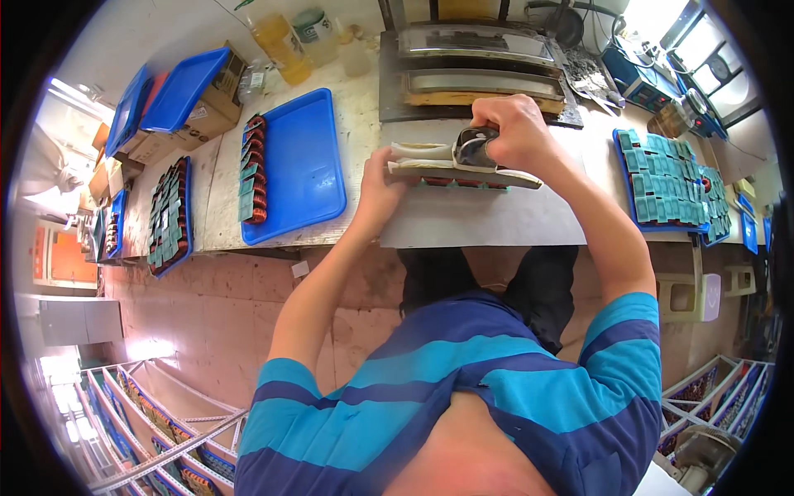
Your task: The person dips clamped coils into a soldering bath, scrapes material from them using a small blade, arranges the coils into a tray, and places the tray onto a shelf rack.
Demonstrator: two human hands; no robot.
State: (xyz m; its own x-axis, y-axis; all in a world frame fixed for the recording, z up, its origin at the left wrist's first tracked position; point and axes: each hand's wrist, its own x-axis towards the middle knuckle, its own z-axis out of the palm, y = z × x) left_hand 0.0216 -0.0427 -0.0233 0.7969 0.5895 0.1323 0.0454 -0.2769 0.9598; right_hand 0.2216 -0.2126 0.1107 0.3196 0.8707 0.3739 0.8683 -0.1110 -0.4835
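At the worktop (pixel 480 225), a long holder (pixel 432 171) half-hides green parts (pixel 440 182).

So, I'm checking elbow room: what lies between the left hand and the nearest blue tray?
In the head view, only a narrow bare strip of bench shows between the left hand and the blue tray with one row of parts.

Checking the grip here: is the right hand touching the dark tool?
Touching. The head view shows the right hand closed over the dark tool, with no gap between them.
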